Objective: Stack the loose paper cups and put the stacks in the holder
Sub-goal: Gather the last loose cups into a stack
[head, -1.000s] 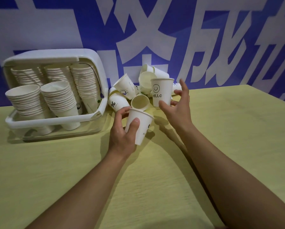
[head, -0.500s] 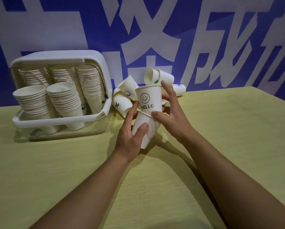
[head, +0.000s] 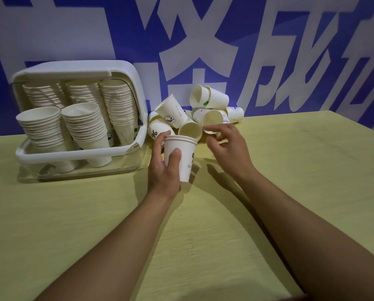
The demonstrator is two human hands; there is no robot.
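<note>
My left hand (head: 163, 170) grips a short stack of white paper cups (head: 182, 158), upright just above the table, with nested rims showing at its top. My right hand (head: 225, 146) hovers to its right with fingers loosely spread. Its index fingertip is at the lower rim of a loose cup (head: 212, 120) that lies on its side with its mouth facing me. Behind both hands, a pile of several loose cups (head: 170, 112) lies tumbled against the wall. The white holder (head: 79, 152) stands at the left, filled with tall cup stacks (head: 84, 124).
The yellow-green table (head: 290, 181) stretches to the right and toward me. A blue wall with large white characters (head: 192, 40) rises directly behind the holder and the pile. The holder's clear base tray (head: 90, 172) juts forward onto the table.
The HELLO cup that my right hand carried now sits nested in the stack in my left hand. My right hand has let go and moved back right toward the pile.
</note>
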